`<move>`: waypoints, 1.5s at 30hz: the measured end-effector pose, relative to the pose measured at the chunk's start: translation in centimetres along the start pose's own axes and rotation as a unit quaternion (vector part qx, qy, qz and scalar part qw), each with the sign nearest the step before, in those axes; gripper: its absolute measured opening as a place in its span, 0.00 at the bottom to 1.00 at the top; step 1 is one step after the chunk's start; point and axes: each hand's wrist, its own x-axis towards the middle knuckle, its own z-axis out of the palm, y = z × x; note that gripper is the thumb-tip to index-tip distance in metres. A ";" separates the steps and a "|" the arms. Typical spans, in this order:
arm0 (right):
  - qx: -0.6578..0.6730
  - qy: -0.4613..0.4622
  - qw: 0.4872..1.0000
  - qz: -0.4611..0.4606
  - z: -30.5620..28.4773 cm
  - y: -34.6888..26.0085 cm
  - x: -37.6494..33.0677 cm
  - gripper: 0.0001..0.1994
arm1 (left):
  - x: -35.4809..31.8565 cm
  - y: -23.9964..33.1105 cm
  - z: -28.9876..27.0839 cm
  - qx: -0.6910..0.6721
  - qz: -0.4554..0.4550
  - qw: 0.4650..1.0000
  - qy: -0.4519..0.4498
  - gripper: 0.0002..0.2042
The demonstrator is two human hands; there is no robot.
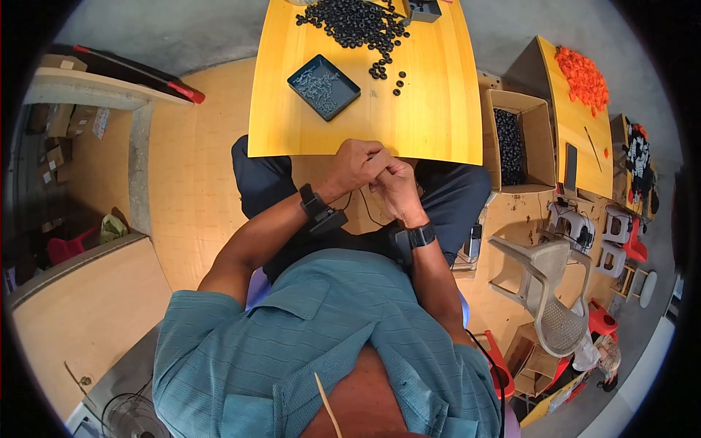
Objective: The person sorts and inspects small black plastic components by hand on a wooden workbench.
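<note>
My left hand and my right hand are pressed together at the near edge of a yellow table, fingers curled around something small that I cannot make out. Each wrist carries a black band. On the table, a dark blue tray of small silvery parts lies just beyond my left hand. A heap of black rings spreads over the far side of the table, with a few loose ones toward the middle.
A cardboard box with black rings stands right of the table. Another yellow table at the right carries orange pieces. A beige plastic chair lies tipped at lower right. Shelving and a low wall are at the left.
</note>
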 end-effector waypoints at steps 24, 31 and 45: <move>0.118 0.150 0.975 -0.115 -10.2 -7.3 1.2 0.12 | -0.7 -0.8 -4.5 -0.038 -0.077 0.996 -0.023 0.13; -0.105 0.409 0.887 -0.187 -23.9 -15.0 1.2 0.13 | 1.5 -2.4 -6.3 0.106 -0.032 0.993 0.052 0.07; -0.036 0.275 0.957 -0.085 -14.5 -11.6 2.1 0.12 | 15.4 -5.5 -1.4 0.440 0.171 0.881 -0.044 0.09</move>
